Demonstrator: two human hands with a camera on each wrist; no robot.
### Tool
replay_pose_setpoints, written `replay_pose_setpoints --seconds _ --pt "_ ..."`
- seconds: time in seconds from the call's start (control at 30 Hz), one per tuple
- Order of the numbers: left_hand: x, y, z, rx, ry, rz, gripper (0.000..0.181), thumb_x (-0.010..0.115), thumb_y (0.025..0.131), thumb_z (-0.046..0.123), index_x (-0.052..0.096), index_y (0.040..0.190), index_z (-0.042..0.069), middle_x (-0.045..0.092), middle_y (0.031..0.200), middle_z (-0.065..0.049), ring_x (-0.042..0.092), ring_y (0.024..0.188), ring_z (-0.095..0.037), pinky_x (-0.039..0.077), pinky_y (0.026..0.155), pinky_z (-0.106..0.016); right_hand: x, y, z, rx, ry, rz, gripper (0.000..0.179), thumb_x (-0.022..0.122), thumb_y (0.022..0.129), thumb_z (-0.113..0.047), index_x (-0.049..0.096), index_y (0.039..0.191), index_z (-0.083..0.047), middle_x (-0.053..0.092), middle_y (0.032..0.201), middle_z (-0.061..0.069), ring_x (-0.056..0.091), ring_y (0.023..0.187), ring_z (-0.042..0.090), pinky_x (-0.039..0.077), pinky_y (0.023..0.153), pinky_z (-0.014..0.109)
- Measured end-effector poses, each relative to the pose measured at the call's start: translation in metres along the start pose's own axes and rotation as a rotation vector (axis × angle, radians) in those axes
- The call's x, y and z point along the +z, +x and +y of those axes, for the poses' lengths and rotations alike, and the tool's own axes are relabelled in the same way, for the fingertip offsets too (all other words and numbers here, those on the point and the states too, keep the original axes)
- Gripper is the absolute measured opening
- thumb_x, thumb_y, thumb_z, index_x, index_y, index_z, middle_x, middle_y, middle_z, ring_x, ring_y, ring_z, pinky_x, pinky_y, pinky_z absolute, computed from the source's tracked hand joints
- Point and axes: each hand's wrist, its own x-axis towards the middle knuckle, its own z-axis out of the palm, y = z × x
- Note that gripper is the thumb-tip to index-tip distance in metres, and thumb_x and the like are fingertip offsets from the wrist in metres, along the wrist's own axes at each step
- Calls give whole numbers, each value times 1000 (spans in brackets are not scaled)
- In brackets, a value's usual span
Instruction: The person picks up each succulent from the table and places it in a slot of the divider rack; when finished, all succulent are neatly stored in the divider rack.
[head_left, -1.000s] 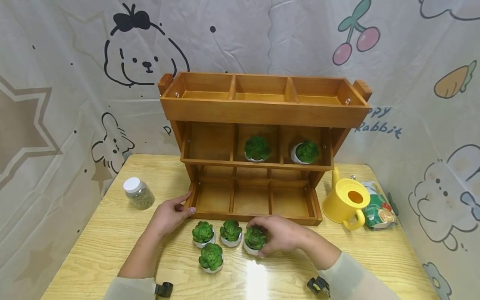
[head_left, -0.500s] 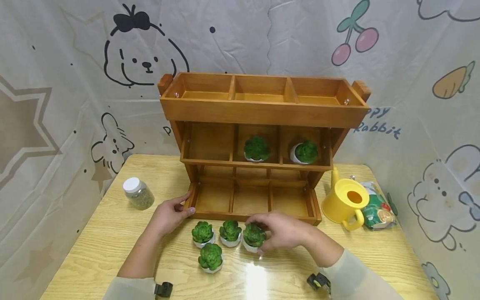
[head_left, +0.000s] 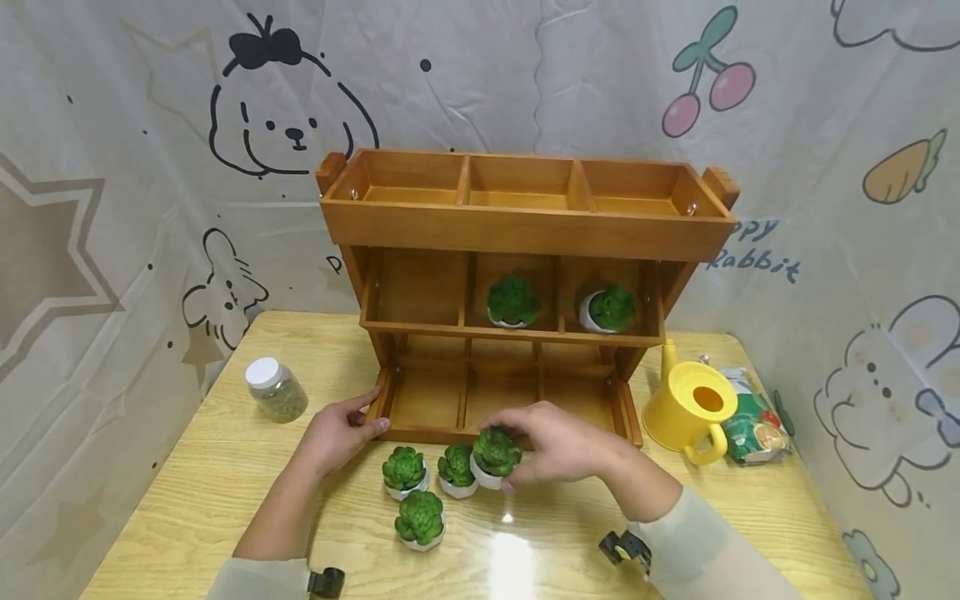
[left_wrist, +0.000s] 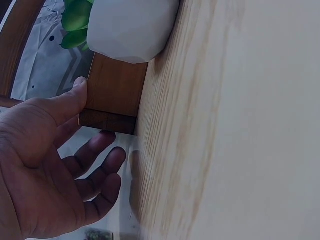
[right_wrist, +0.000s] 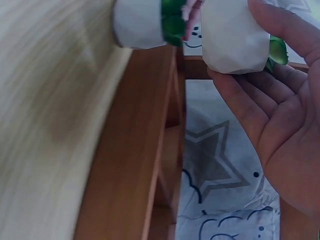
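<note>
My right hand (head_left: pixel 562 443) pinches a small potted succulent (head_left: pixel 496 454) between thumb and fingers, just in front of a three-tier wooden plant stand (head_left: pixel 525 229). In the right wrist view its white faceted pot (right_wrist: pixel 232 37) is held off the table. My left hand (head_left: pixel 335 435) holds the left front corner of the stand's bottom tray, its thumb on the wood (left_wrist: pixel 117 82) in the left wrist view; the index finger is partly hidden. Several other succulents stand on the table between my hands: one at left (head_left: pixel 404 469), one beside the held pot (head_left: pixel 457 472), one nearest me (head_left: pixel 420 518).
Two potted succulents sit in the middle tier, in the centre (head_left: pixel 513 300) and right (head_left: pixel 609 308) compartments. A lidded jar (head_left: pixel 277 390) stands at left. At right are a yellow watering can (head_left: pixel 686 408) and a green-and-white bag (head_left: pixel 753 425). A patterned cloth hangs behind.
My right hand has lifted the succulent off the table, slightly up and to the left toward the stand. My left hand stays at the tray corner.
</note>
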Motion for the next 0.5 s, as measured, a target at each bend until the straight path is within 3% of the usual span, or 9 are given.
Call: replay_pose_setpoints --seconds 0.5 --pt "0 -1 2 -4 -6 1 64 75 96 41 53 154 24 69 119 -15 62 109 -29 51 91 -50 -30 29 -26 -11 -76 42 69 91 81 -31 60 141 -17 70 111 -14 67 103 3 55 92 31"
